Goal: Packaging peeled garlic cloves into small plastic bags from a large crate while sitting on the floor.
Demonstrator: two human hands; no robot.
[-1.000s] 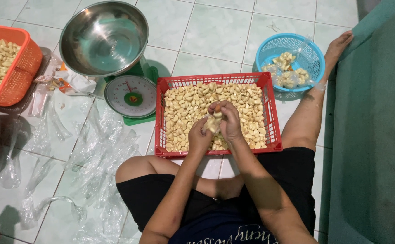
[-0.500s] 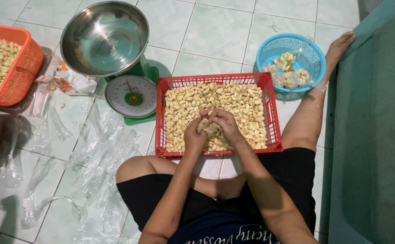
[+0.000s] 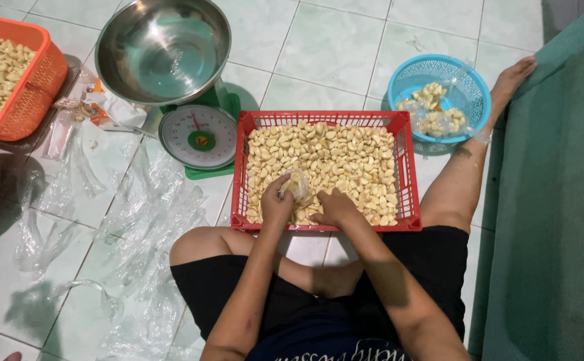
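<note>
A red plastic crate [image 3: 405,170] full of peeled garlic cloves [image 3: 332,157] sits on the tiled floor between my legs. My left hand [image 3: 276,200] is closed on a small clear plastic bag [image 3: 298,184] with some cloves in it, held just above the crate's near side. My right hand [image 3: 335,208] rests palm-down on the cloves beside it, fingers curled among them; what it holds is hidden.
A green kitchen scale [image 3: 199,137] carrying a steel bowl [image 3: 163,50] stands left of the crate. An orange basket [image 3: 28,93] of cloves is at far left. A blue basket [image 3: 469,90] with bagged cloves is upper right. Empty clear bags [image 3: 138,220] litter the floor.
Both hands were together on the bag over the crate's middle. Now they have dropped toward the crate's near edge, and the right hand has left the bag and lies on the cloves.
</note>
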